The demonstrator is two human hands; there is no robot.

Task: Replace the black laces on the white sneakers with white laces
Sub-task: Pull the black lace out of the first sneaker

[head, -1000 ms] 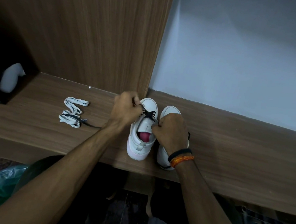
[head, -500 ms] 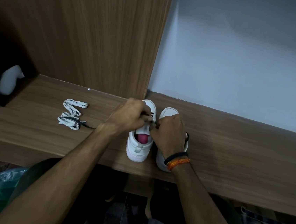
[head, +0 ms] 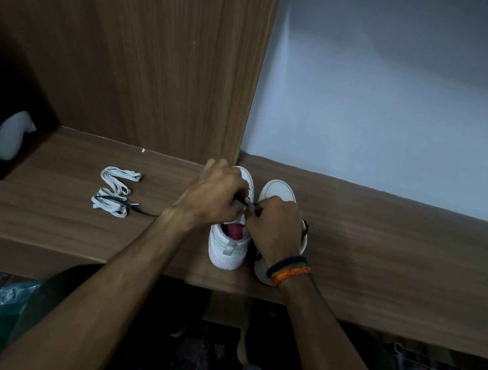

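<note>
While white sneakers [head: 228,243] sit on counter [head: 381,244], black lace [head: 242,200] is pinched by left hand [head: 214,195] and right hand [head: 274,227]; white laces [head: 115,191] lie nearby.

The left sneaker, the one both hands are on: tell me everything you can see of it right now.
The left sneaker is white, smooth like leather or synthetic, with a pink lining showing in its opening and a pull tab at the heel. It stands upright on the wooden shelf, toe toward the back panel, heel toward the person, beside the other sneaker. A black lace still runs across its eyelets. The left hand and right hand pinch at that lace, covering most of the tongue.
</note>
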